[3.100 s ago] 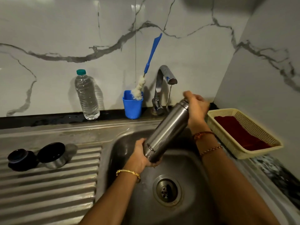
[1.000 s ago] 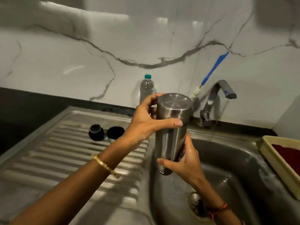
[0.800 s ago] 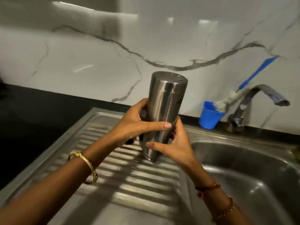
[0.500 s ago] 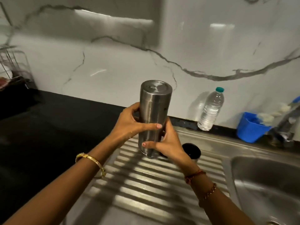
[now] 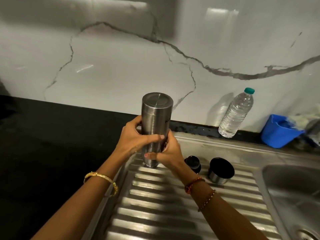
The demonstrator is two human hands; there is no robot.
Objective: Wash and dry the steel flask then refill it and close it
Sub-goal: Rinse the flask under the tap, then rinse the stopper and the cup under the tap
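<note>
Washed flask held upside down over the draining board, ready to drain.

Both hands grip the steel flask: the left hand wraps its middle, the right hand curls round lower down, its mouth just above or perhaps touching the ribbed draining board. Judged step: draining before drying; next it needs setting down steadily. The stopper and cap wait beside it. The mouth is hidden, and the blue cup is blurred.
</note>
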